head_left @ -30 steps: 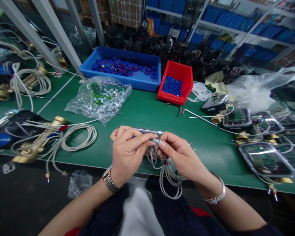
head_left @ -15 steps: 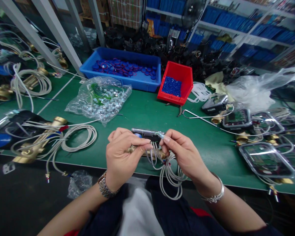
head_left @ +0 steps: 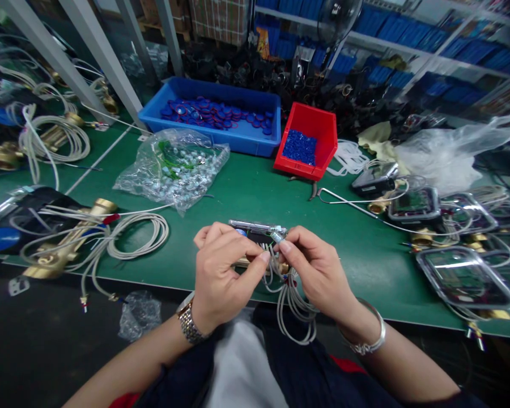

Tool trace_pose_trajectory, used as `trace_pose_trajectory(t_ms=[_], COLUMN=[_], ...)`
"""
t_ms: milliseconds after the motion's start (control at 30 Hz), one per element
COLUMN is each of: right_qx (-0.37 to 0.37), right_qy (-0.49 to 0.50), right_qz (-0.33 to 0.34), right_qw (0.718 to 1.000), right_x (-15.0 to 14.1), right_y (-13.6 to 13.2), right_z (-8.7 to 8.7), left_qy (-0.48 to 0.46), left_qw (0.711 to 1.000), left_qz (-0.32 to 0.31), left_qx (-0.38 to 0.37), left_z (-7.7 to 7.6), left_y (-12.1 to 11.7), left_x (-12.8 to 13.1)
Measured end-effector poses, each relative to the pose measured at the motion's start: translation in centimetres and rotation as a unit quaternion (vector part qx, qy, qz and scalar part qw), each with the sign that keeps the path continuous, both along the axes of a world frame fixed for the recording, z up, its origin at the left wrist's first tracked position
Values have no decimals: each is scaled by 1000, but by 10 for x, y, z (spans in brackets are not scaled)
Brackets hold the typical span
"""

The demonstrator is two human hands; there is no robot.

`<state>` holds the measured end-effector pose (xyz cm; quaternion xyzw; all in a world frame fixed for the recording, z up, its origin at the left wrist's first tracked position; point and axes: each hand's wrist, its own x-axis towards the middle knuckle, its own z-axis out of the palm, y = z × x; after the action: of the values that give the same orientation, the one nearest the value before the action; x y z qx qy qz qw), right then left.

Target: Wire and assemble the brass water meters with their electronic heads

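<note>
Between the thumb and forefinger of my right hand (head_left: pixel 321 275) is a small, clear light-blue plastic seal (head_left: pixel 277 236). My left hand (head_left: pixel 225 272) is closed in a pinch just left of it, on what looks like a thin wire; the fingertips hide most of it. Both hands are over a black meter (head_left: pixel 257 228) with a clear lid edge, which lies at the bench's front edge. Its brass pipe body (head_left: pixel 241 262) shows partly under my fingers. Grey cables (head_left: pixel 297 320) hang from it in loops over the edge.
A clear bag of similar seals (head_left: pixel 174 170) lies ahead on the green bench (head_left: pixel 255 192). Behind are a blue tray (head_left: pixel 221 139) of blue discs and a red bin (head_left: pixel 304 169) of small blue parts. More meters stand left (head_left: pixel 46 226) and right (head_left: pixel 463 277).
My left hand has shifted slightly right, closer to the seal. The seal in my right hand has tilted and sits slightly lower against the meter. The view has moved a little.
</note>
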<state>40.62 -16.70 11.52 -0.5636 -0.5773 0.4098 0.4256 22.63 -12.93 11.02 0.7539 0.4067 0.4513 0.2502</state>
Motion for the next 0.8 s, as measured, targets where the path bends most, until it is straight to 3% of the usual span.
trace_pose_trajectory(t_ms=[267,800], right_qx=[21,140], right_qy=[-29,-110], right_qz=[5,29], right_qw=[999,984], right_x=[0,0], right_y=[0,2], right_z=[1,-1], left_qy=[-2,5], left_qw=[999,999], left_qz=[28,20], left_qx=[35,30], left_z=[-3,-2], left_y=[-2,-3], left_x=[0,2])
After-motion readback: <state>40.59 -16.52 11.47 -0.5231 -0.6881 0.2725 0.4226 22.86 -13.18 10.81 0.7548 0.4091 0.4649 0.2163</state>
